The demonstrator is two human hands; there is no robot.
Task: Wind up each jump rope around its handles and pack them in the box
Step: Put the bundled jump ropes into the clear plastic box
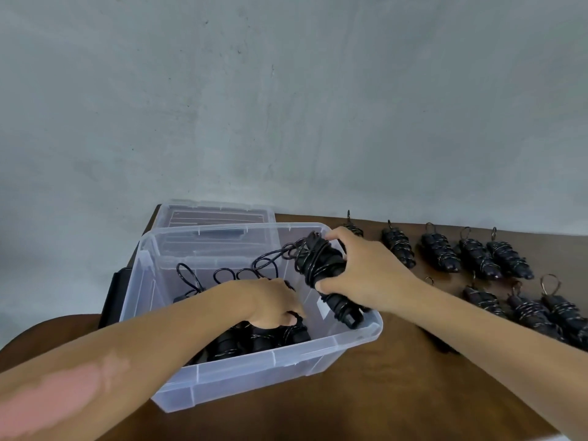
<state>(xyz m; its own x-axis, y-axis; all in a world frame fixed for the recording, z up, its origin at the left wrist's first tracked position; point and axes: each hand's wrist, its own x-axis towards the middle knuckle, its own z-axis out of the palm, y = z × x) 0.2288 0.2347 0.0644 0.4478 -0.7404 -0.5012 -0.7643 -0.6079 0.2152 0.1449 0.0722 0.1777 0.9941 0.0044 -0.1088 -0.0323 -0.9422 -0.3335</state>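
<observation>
A clear plastic box (241,367) stands on the brown table. My right hand (366,275) grips a wound black jump rope (321,265) over the box's right rim, with a rope loop sticking out to the left. My left hand (275,300) reaches down inside the box, fingers curled on one of several wound jump ropes (254,340) lying on its floor. Rope loops (191,280) stand up from the packed bundles.
Several wound black jump ropes (477,256) lie in two rows on the table (397,393) to the right of the box. The clear lid (216,211) lies behind the box against the grey wall. A black flat object (113,300) leans at the box's left.
</observation>
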